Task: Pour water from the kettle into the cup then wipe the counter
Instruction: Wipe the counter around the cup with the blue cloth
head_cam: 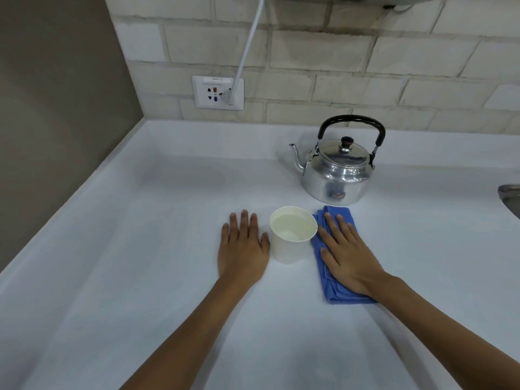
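Note:
A white paper cup (291, 246) stands upright on the white counter (140, 249), with water in it. Behind it to the right sits a shiny metal kettle (336, 175) with a black handle, lid on, spout pointing left. A folded blue cloth (334, 291) lies flat just right of the cup. My right hand (347, 254) rests palm down on the cloth with fingers spread. My left hand (243, 249) lies flat on the counter just left of the cup, fingers apart, holding nothing.
A wall socket (218, 92) with a white cable (247, 49) plugged in sits on the tiled back wall. A brown side wall closes off the left. The edge of a metal sink (509, 198) shows at the far right.

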Motion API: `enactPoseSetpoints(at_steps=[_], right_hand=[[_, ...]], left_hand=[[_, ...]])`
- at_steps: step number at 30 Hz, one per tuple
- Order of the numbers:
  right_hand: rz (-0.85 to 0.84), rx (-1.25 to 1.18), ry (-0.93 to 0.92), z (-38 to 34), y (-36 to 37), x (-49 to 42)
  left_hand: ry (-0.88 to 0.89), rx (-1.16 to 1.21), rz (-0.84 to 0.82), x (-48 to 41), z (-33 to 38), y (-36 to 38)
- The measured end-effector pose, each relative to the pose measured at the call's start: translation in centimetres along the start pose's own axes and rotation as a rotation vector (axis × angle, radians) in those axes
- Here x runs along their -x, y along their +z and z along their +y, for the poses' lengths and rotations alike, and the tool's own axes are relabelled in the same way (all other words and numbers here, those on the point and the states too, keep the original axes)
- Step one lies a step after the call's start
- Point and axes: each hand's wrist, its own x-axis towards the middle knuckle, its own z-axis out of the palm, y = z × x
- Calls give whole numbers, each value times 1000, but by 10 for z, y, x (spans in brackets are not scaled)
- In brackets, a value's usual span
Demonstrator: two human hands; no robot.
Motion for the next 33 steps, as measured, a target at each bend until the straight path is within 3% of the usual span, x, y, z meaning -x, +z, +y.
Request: enactPoseSetpoints(at_steps=[5,9,13,17,22,24,27,33], right_hand=[[-35,-98,-285,-6,-9,-41],[-42,-174,-309,-10,-18,-54],[9,-63,-316,-3,-5,-30],[40,-62,-222,37,-2,8],[12,-58,222,81,-17,15],[2,-44,301,70,-15,11],[17,-49,305,38,-11,18],[122,-71,103,-20,9,72]], left_hand=[[-1,-20,0,-1,1,-1],[8,-37,-10,0,0,-4],[21,-40,4,1,-3,-3],[27,-19,5,-1,-5,-1],[27,-11,18,-2,-3,-1],[30,-21,20,-1,-2,-1],[37,-29,11,0,-2,-2],[49,-17,12,-3,-5,-1]])
